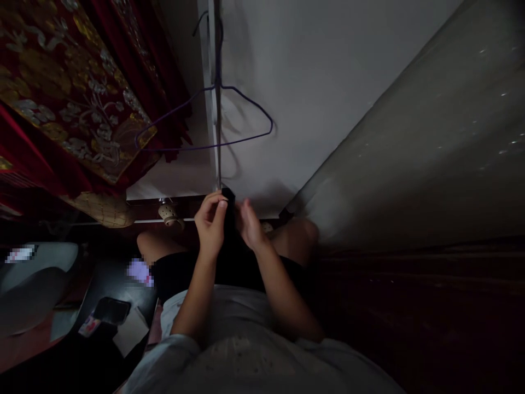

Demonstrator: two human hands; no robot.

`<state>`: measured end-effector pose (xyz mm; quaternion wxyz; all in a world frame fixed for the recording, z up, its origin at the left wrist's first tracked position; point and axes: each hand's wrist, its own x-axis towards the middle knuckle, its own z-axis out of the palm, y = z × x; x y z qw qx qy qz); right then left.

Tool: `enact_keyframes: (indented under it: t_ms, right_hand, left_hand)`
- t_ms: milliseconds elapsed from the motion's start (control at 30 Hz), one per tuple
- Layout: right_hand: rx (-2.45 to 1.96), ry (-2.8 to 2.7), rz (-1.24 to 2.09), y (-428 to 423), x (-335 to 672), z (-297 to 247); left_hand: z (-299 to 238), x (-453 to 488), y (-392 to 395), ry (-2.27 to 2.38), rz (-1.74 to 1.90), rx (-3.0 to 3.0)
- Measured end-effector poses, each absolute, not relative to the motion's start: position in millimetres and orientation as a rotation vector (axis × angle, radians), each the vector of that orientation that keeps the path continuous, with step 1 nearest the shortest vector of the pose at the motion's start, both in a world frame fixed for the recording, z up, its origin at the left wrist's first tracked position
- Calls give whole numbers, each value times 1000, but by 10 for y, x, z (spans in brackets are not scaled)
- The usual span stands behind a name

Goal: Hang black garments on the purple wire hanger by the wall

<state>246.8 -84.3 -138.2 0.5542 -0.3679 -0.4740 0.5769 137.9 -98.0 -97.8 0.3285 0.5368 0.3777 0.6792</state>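
My left hand (210,221) has its thumb and fingertips pinched together at the edge of a dark piece (228,210) that looks like black cloth. This dark piece reaches from the fingertips down between my hands and merges with my black shorts (238,268), so its lower end cannot be made out. Just to its right is my right hand (252,227), with fingers stretched out and slightly blurred. I cannot tell whether its fingertips touch the cloth. Above both hands a thin purple wire hanger (246,139) hangs against the wall strip (214,104).
Red embroidered cloth (94,104) hangs at upper left. A beige clog (168,216) lies beyond my left knee. On a dark surface at lower left are a black phone-like object (112,310) and a pale box (131,331). A grey sheet-like panel (410,148) slopes along the right.
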Motion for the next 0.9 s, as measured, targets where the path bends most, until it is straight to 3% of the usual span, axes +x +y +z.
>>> enact_keyframes:
  t_ms: [133, 233, 367, 467, 667, 900]
  right_hand:
    - [-704, -1379, 1557, -893, 2606, -1172]
    - [-812, -1594, 1530, -730, 2774, -989]
    - [-867, -1703, 985, -184, 2931, -668]
    - [-958, -1471, 681, 363, 2973, -549]
    - [-1162, -1387, 1017, 1028, 2988, -866]
    - [-1334, -1336, 611, 926, 3397, -779]
  left_hand:
    - [-900, 1305, -1003, 1204, 1877, 1724]
    - [-936, 1149, -862, 1160, 1712, 1809]
    - [-1257, 918, -665, 932, 1110, 1915]
    - [-1502, 751, -629, 976, 837, 2049]
    - [-1416, 443, -655, 1107, 950, 2022]
    - [-967, -263, -261, 1479, 882, 2070]
